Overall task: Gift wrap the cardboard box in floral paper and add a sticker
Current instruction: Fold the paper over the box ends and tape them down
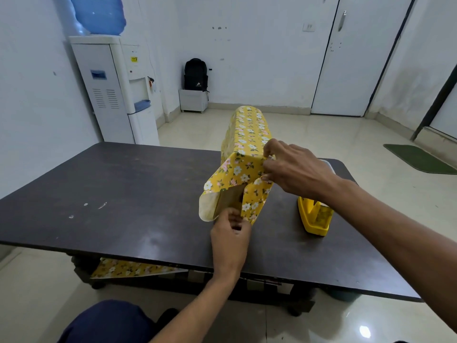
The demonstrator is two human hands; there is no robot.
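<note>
Toward the right end of the worktop (123,194), the right grip (294,167) pinches a fold of floral paper (247,134) at the top corner of the cardboard box (231,198). The left grip (230,233), fingers curled, holds the bottom flap. A yellow tape holder (312,216) sits just beside.

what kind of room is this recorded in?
Likely a small office or break room: a water dispenser in the corner, a backpack on a low cabinet, and a dark table.
</note>
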